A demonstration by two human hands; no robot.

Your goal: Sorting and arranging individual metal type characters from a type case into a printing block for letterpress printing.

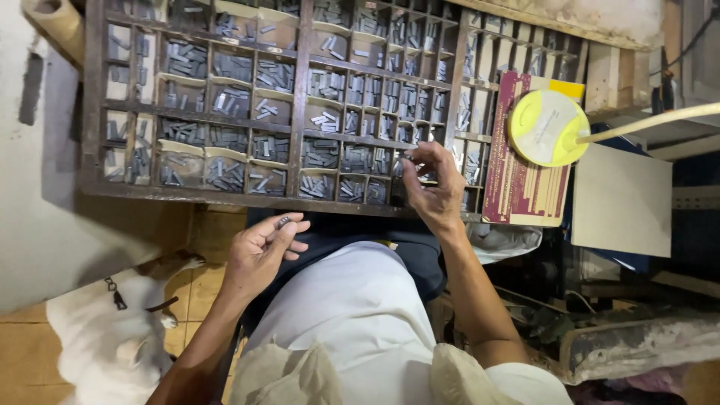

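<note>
A dark wooden type case (97, 112) with many small compartments of grey metal type pieces stands tilted in front of me. My right hand (429, 184) reaches into the lower compartments near the case's right part, fingers pinched together over the type; whether a piece is between them I cannot tell. My left hand (262, 247) hovers below the case's bottom rail, palm up, fingers curled around a few small metal type pieces (283, 222). My lap in pale clothing (360, 315) lies beneath both hands.
A dark red booklet (521, 187) leans at the case's right, with a yellow round disc (547, 127) on a pale stick over it. A white board (622, 199) sits further right. White cloth (105, 337) lies on the wooden floor at lower left.
</note>
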